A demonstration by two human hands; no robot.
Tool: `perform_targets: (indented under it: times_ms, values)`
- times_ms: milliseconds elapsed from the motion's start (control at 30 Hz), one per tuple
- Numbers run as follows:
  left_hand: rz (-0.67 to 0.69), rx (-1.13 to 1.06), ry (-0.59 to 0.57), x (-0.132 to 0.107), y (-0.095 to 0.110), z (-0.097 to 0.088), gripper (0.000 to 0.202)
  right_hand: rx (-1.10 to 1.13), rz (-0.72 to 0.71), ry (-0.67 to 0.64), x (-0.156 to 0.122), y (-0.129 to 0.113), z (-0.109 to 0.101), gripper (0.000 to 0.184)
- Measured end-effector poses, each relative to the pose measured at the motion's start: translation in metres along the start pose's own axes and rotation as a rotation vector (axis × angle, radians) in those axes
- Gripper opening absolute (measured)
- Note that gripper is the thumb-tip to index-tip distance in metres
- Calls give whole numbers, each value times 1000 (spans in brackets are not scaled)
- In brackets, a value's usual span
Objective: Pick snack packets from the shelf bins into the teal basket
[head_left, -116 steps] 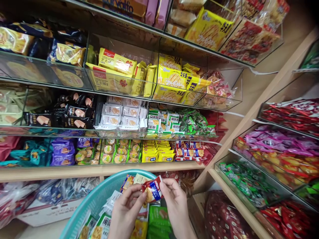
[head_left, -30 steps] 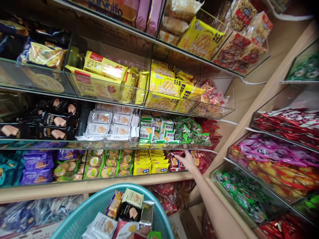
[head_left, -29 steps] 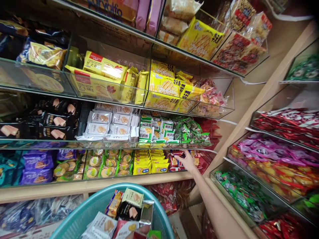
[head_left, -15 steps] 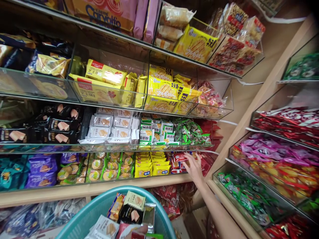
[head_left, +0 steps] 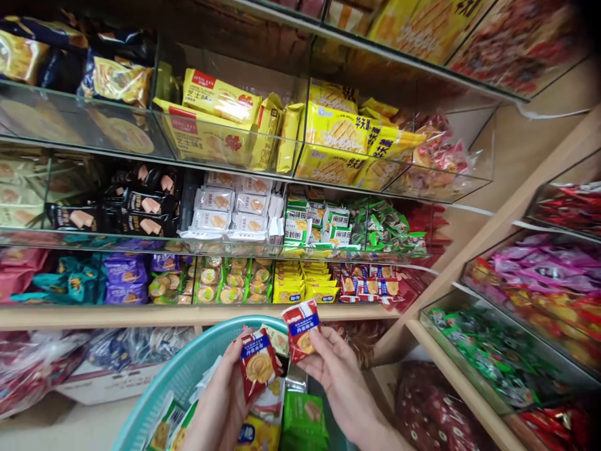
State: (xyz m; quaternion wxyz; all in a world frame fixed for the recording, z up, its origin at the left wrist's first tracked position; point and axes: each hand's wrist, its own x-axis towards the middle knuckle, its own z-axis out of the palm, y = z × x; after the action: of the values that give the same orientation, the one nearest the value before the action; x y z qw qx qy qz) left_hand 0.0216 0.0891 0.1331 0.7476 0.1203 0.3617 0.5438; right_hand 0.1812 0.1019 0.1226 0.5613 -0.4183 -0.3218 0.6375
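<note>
My left hand (head_left: 220,401) is closed on a small red and blue biscuit packet (head_left: 258,369), held over a teal basket (head_left: 188,369). Just to its right, my right hand (head_left: 338,379) grips a second packet of the same kind (head_left: 302,321), raised a little higher. Both packets face me and sit side by side, almost touching. The basket below holds several snack packets, among them a green one (head_left: 300,410). A bin of the same red and blue packets (head_left: 369,287) sits on the lowest glass-fronted shelf, up and to the right of my hands.
Glass-fronted shelves of snacks fill the wall ahead: yellow biscuit packs (head_left: 335,134), white packets (head_left: 232,210), black packets (head_left: 136,207), purple packs (head_left: 124,279). More bins of sweets (head_left: 474,351) run along the right wall. A wooden shelf edge (head_left: 141,315) lies just beyond the basket.
My right hand has drawn back from the shelf bin with a red and blue packet. My left hand has lifted a matching packet beside it. The view has tilted down.
</note>
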Motion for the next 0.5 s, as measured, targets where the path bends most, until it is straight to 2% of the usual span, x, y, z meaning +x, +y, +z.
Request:
perform_targets:
  times_ms: [100,233,500]
  values:
    - [61,-12,-36,-1,-3,-2,51,-13,68,-18,-6,9,12,28]
    - [83,-11,-44,4,-9,-10,53,-118,68,5,-4,19,16,29]
    - [151,49,20,14,-21,-12,70,-137,41,32,-8,33,31,34]
